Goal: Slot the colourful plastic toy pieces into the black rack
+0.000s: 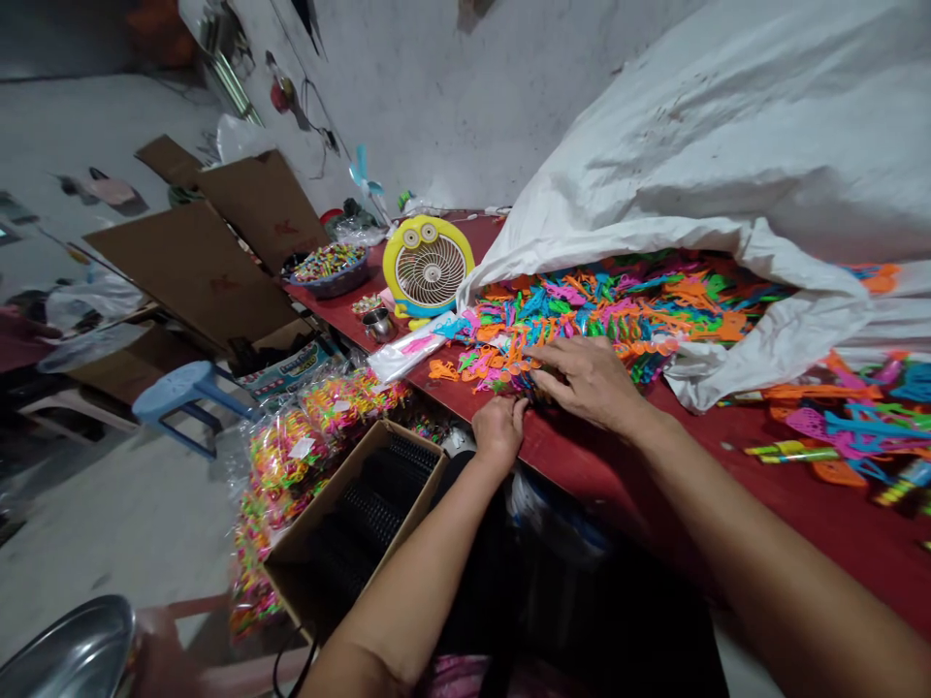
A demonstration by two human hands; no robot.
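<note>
My left hand [500, 428] is at the front edge of the red table, its fingers curled closed; whatever they hold is hidden. Just to the right, my right hand [588, 380] reaches over the near side of a heap of colourful plastic pieces [560, 301]. Its fingers are stretched forward and apart, touching orange pieces at the heap's edge. The heap, in orange, blue, pink and green, spills from the mouth of a large white sack [727, 242]. A clear plastic bag [411, 349] with something pink inside lies left of the heap.
A yellow fan [429, 267] and a metal cup [378, 325] stand behind on the table [567, 456]. A bowl of small colourful pieces [327, 276] is farther left. Below are a cardboard box with black items [298, 591], filled clear bags [291, 451] and a blue stool [181, 388]. More pieces [836, 427] lie right.
</note>
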